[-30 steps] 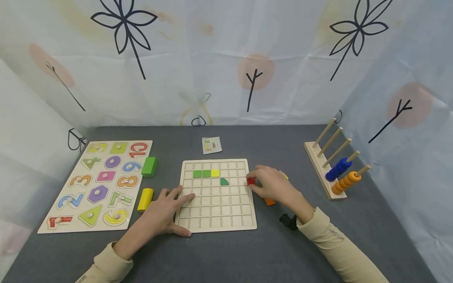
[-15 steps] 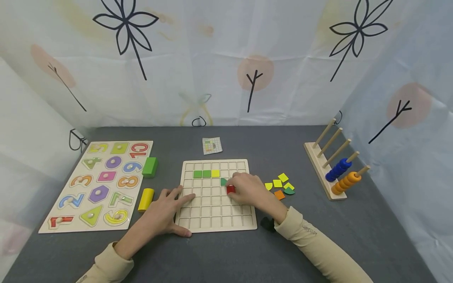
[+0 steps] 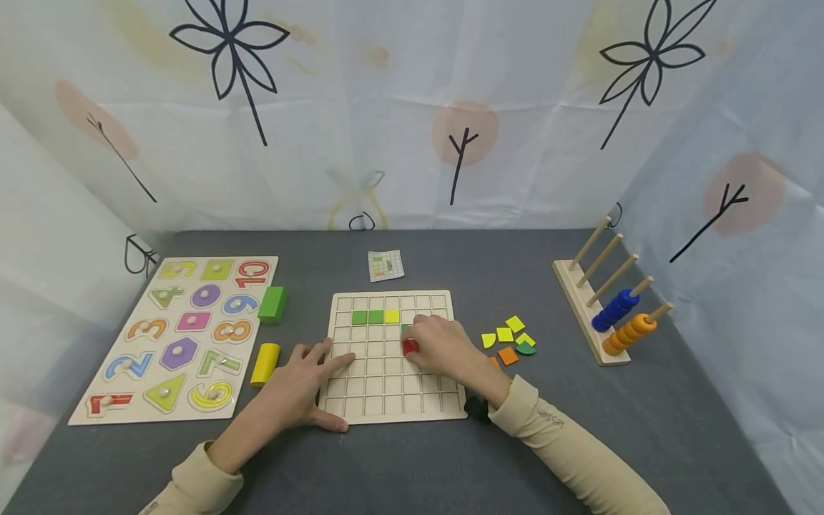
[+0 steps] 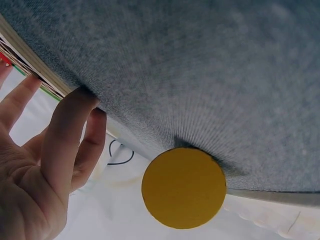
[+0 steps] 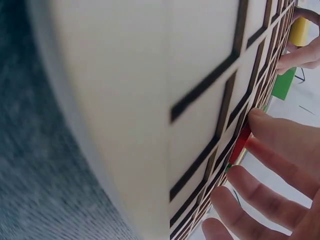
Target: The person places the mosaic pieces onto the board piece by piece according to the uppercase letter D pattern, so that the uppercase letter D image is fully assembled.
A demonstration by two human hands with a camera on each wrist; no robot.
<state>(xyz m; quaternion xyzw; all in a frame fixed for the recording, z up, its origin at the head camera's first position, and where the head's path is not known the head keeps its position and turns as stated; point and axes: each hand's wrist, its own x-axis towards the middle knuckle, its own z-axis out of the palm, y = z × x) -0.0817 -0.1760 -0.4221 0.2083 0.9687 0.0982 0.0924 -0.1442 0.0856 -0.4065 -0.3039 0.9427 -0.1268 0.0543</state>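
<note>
A hand could pass over the grey tabletop (image 3: 386, 472) between the sleeves (image 3: 204, 478), or between the scattered tiles (image 3: 505, 334) and the peg abacus (image 3: 584, 307). The green block (image 3: 272, 305), yellow cylinder (image 3: 265, 365) and left hand (image 3: 297, 383) obstruct the grid board's (image 3: 393, 405) left side; the right hand (image 3: 443, 348) covers its right-middle cells.

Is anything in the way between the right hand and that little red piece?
Nothing visible: the right hand pinches the red piece directly, over the gridded board. A green piece sits just beyond, not between them.
</note>
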